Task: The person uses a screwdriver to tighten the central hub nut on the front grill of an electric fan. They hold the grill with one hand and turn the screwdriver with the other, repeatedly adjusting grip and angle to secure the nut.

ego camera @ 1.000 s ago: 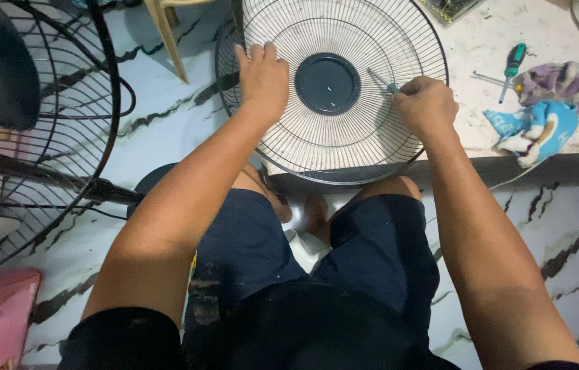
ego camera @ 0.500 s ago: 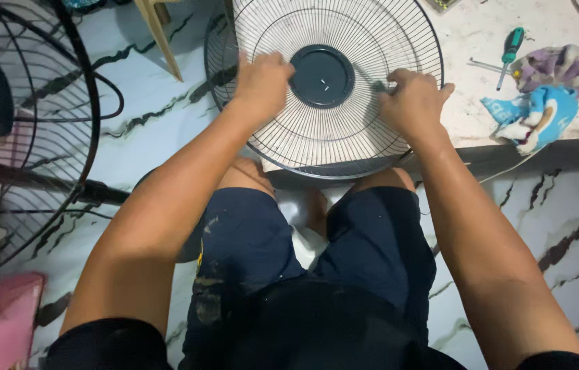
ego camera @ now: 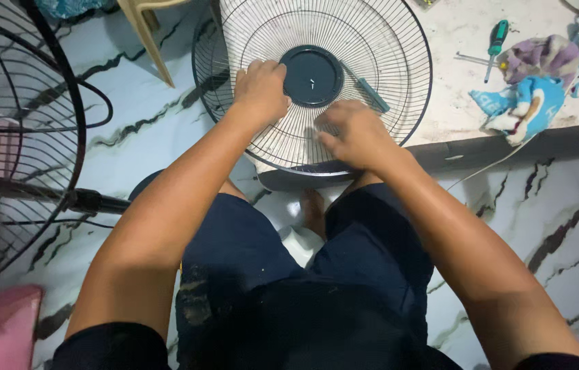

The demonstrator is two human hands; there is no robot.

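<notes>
Wire fan guard (ego camera: 371,62) under both hands, left hand (ego camera: 260,88) gripping beside hub, right hand (ego camera: 351,133) blurred, grip unclear, near rim.

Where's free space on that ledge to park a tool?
Bare ledge between the fan grille and the screwdriver. Crowded at the right: rags piled there. Both the left hand and right hand sit on the grille.

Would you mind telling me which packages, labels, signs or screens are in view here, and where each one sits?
No packages, signs or screens show.
Fan grille: its round dark centre cap, by the left hand, bears only a small pale mark.
Cloth: blue and white, crumpled on the bench at right, with pale print too creased to make out.
</notes>
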